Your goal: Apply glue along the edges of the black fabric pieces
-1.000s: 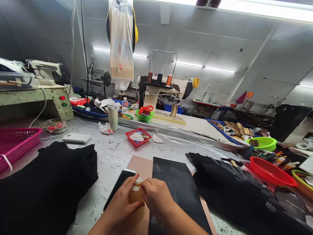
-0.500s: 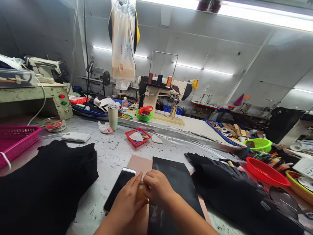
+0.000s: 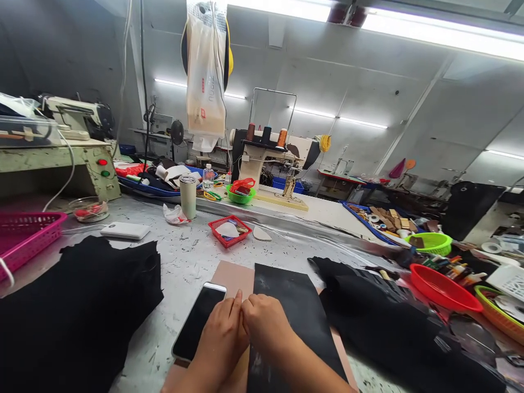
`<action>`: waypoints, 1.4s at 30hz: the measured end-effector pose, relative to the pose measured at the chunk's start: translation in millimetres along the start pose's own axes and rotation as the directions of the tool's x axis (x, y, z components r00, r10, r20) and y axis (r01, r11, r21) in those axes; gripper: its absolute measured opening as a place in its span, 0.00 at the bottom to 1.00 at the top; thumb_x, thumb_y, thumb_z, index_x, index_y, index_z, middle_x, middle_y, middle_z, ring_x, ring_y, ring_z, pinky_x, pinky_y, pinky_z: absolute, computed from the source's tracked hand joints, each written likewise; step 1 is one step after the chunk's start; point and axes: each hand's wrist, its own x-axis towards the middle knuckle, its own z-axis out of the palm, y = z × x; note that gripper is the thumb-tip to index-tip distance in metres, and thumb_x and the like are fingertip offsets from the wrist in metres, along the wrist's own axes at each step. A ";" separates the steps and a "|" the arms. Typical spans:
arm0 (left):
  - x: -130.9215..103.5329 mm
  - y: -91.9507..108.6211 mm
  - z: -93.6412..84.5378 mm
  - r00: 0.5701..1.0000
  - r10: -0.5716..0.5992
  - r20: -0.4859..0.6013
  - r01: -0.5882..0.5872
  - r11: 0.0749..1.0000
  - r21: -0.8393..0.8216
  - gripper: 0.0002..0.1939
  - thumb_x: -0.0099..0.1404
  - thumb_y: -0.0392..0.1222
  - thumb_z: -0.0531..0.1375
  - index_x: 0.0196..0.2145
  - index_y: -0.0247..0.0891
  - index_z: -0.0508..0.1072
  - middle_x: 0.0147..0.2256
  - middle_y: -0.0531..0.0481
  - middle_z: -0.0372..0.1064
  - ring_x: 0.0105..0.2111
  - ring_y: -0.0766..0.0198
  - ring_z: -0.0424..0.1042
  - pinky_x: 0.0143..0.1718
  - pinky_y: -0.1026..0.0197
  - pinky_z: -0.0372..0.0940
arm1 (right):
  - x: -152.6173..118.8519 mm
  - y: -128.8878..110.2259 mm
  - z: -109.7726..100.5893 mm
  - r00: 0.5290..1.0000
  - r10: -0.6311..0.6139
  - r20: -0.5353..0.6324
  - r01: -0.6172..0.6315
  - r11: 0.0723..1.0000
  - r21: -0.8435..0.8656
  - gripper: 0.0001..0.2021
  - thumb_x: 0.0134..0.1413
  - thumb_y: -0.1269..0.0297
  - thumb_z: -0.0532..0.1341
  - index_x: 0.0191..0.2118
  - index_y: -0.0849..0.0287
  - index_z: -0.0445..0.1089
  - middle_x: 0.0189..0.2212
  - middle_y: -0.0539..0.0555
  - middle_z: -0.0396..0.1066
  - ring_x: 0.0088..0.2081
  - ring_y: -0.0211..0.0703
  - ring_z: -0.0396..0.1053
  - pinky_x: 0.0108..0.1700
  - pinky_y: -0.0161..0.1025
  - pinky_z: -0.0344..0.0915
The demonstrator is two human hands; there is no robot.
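Observation:
My left hand (image 3: 221, 333) and my right hand (image 3: 266, 322) press together over a pinkish-tan sheet (image 3: 235, 275), fingers bent and touching. Both are closed; whatever they pinch is hidden behind the fingers and knuckles. A phone (image 3: 200, 319) with a dark screen lies just left of my left hand. Under my right wrist a black rectangular sheet (image 3: 292, 297) with pale smudges lies flat, its left edge over the tan sheet.
Black material pieces lie at left (image 3: 98, 300) and right (image 3: 380, 316). Farther back are a small red basket (image 3: 224, 243), a tumbler (image 3: 188, 199) and a sewing machine (image 3: 254, 164). A red tray (image 3: 442, 292) stands at right, a pink basket (image 3: 36, 245) at left.
My hands have drawn closer together, fingers now more upright. A small tan-brown piece that showed between them is now covered. The view has shifted slightly.

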 end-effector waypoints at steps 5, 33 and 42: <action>0.6 2.4 -11.5 0.997 -0.051 0.066 0.061 0.988 -0.144 0.25 0.54 0.37 0.58 0.51 0.37 0.64 0.42 0.43 0.69 0.42 0.54 0.70 0.44 0.50 0.68 | 5.9 6.4 3.4 0.999 -0.028 -0.037 0.033 0.990 0.136 0.08 0.30 0.79 0.54 0.19 0.58 0.63 0.16 0.50 0.65 0.19 0.38 0.60 0.23 0.35 0.54; -19.1 -9.3 -57.0 0.877 -0.424 0.226 0.427 0.472 -0.771 0.19 0.48 0.41 0.65 0.40 0.41 0.71 0.41 0.46 0.73 0.43 0.55 0.71 0.45 0.58 0.68 | -16.8 -25.2 -14.7 0.972 0.234 -0.013 -0.204 0.872 0.445 0.10 0.48 0.74 0.57 0.36 0.56 0.72 0.32 0.54 0.71 0.33 0.43 0.67 0.34 0.37 0.65; -12.7 24.9 -66.0 0.622 -0.516 0.588 0.561 -0.229 -0.795 0.24 0.42 0.45 0.69 0.37 0.40 0.67 0.29 0.50 0.73 0.26 0.60 0.72 0.26 0.63 0.66 | -23.0 -18.6 -49.0 0.957 0.216 0.194 -0.285 0.564 0.775 0.12 0.50 0.58 0.60 0.39 0.59 0.69 0.31 0.53 0.70 0.32 0.41 0.67 0.34 0.36 0.64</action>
